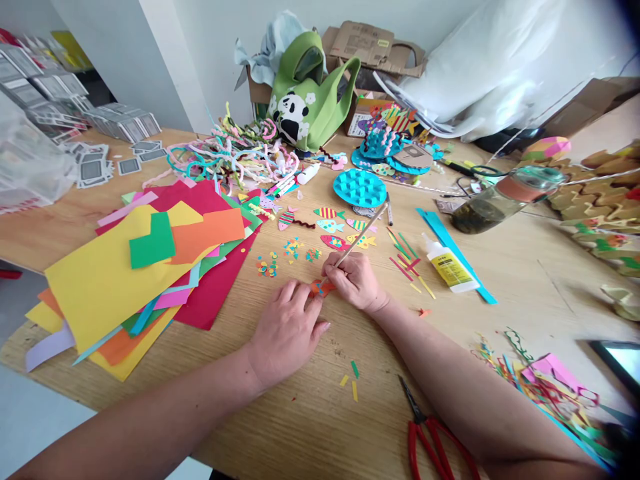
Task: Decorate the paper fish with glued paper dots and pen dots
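An orange paper cutout (321, 288) with small blue dots lies on the table, partly hidden by my fingers; its full outline does not show. My left hand (290, 323) rests palm down beside it, fingertips touching its left edge and thumb held apart. My right hand (356, 280) is closed around a thin wooden stick (367, 230), its lower end at the cutout. Just beyond are piles of tiny paper dots (267, 265) and several decorated paper fish (333, 227). Thin paper strips (407, 263) and a glue bottle (450, 267) lie right of my right hand.
Coloured paper sheets (110, 280) are stacked on the left. Red-handled scissors (430, 433) lie near the front edge, beside my right forearm. Paper scraps (555, 387) and a glass jar (505, 197) are on the right. A blue bumpy oval (359, 188) and a green panda bag (310, 100) stand behind.
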Available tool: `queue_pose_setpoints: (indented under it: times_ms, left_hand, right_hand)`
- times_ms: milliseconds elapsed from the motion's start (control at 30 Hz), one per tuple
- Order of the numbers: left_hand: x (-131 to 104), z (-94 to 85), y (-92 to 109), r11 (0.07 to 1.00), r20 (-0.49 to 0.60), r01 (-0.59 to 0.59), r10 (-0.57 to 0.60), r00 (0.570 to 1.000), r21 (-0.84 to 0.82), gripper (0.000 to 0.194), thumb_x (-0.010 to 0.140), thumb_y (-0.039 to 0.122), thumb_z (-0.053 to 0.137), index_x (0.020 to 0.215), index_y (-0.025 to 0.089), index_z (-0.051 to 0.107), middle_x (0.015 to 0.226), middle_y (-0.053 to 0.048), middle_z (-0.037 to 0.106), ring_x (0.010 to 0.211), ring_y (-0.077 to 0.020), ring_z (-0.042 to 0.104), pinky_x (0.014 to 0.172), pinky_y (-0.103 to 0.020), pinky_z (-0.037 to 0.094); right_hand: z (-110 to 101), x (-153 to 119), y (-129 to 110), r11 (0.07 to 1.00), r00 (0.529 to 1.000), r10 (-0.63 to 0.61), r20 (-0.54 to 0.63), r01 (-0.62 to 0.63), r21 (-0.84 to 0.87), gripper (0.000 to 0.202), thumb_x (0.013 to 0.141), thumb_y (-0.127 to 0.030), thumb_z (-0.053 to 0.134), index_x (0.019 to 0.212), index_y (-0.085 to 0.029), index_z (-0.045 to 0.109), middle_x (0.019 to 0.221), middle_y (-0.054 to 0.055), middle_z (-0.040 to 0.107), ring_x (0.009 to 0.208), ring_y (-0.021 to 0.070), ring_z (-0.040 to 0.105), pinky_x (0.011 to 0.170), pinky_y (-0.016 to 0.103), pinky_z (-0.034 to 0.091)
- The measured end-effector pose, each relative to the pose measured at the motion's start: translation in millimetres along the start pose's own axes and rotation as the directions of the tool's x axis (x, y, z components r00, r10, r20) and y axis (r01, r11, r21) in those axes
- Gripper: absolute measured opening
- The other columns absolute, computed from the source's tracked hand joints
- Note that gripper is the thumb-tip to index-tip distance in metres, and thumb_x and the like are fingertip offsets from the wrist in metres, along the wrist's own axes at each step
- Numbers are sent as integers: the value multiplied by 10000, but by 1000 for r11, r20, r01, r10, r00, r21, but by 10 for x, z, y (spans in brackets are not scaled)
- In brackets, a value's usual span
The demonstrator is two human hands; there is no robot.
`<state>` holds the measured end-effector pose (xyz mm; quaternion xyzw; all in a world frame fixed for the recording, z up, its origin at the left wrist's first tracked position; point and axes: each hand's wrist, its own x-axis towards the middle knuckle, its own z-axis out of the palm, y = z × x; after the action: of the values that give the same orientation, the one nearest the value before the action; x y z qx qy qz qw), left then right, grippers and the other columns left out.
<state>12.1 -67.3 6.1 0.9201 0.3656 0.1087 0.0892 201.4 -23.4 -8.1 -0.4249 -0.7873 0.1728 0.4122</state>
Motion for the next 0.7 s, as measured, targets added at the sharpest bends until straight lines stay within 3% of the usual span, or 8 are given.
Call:
queue_pose_setpoints:
  times_ms: [400,700]
  left_hand:
    - [4,25,-4,1000,2,9,-9,1000,6,370,901,325,603,1225,159,539,1138,-108,542,1100,-289,473,961,-460,438]
    - [9,19,1,1000,15,16,-16,1000,14,400,901,332,604,1247,142,538,1125,-109,548,1085,-287,476,951,-465,439]
  right_hand:
    - [10,12,6,999,999,-42,5,42,-26,223,846,-157,430,649,-192,527,583,12,583,514,109,507,537,229,403]
    - [-4,14,-19,1000,999,14,-33,-14,7,231,843,-167,421,650,-192,544,565,2,576,503,105,514,527,225,406]
